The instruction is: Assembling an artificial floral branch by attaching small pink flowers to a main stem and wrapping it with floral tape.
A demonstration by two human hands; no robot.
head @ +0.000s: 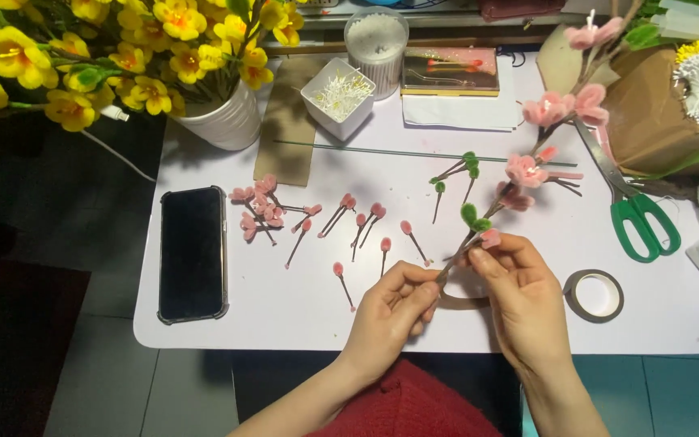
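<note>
- Branch (527,166) of pink craft blossoms runs from the hands up toward one o'clock, its lower stem pinched between both hands near the front edge of the white table (301,311).
- The left hand (390,311) is curled nearly closed, thumb and forefinger gripping the stem's bottom end; brown tape seems to trail from it, though the view is too fine to be sure.
- The right hand (519,291) is likewise closed on the stem, fingertips just under a pink bud and green leaf; too hard a squeeze could crush or twist them off.
- The long top is unsupported, so a turn of the stem may swing the blossoms into the green-handled scissors (637,214) at three o'clock.
- Loose pink buds (341,222) lie at ten o'clock of the hands; a sweeping wrist could scatter them.
- The tape roll (594,295), just right of the right hand, could be nudged off the edge.
- The black phone (193,252) lies well apart at nine o'clock.
</note>
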